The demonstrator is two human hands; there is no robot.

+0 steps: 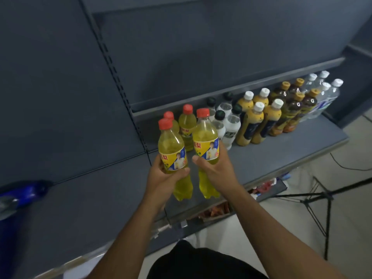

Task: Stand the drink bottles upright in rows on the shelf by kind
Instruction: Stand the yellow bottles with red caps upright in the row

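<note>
My left hand [164, 176] grips a yellow drink bottle with a red cap [171, 146] upright above the grey shelf [281, 152]. Beside it, my right hand [216, 168] grips a second yellow bottle [205, 141] of the same kind. Two more yellow red-capped bottles [187, 121] stand behind them at the shelf's left end. To their right stand rows by kind: white bottles with dark caps [229, 125], orange-yellow bottles with white caps [255, 119], dark bottles with gold caps [291, 105] and clear bottles with white caps [326, 93].
A blue object [24, 196] lies blurred at the left edge. Below the shelf, a lower tier holds packaged goods [215, 210]. A black tripod [318, 200] stands on the floor at the right, with a cable [350, 168] behind it. The shelf's front strip is bare.
</note>
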